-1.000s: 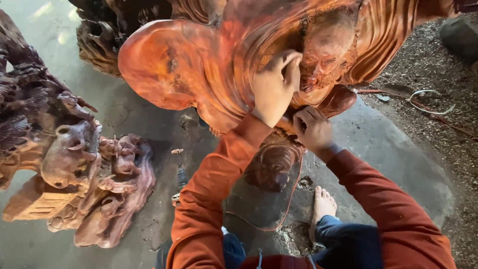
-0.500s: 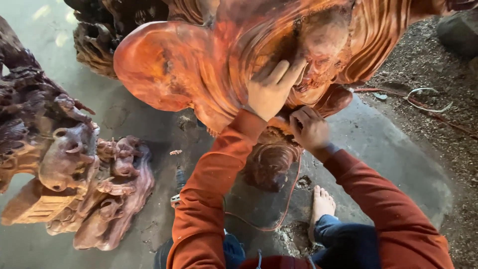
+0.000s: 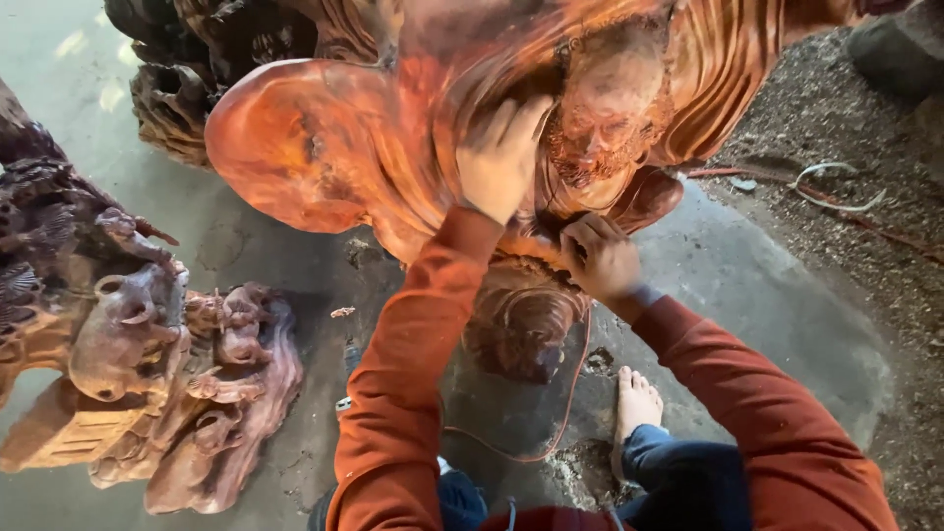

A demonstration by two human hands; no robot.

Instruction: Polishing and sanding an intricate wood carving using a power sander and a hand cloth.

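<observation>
Floor: wet grey concrete floor (image 3: 747, 285).
Left grip (image 3: 500, 157): released, flat on large glossy red-orange carved wooden figure (image 3: 324, 147).
Right grip (image 3: 600, 258): clenched at the figure's base; contents unclear.

A smooth grey concrete floor (image 3: 757, 285) fills the frame's middle, catching pale daylight at upper left; gritty gravel ground (image 3: 865, 147) runs along the right edge, strewn with a whitish cord (image 3: 831, 202)

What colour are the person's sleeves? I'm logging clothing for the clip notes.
Rust orange, on both sleeves, clearest in the head view.
</observation>
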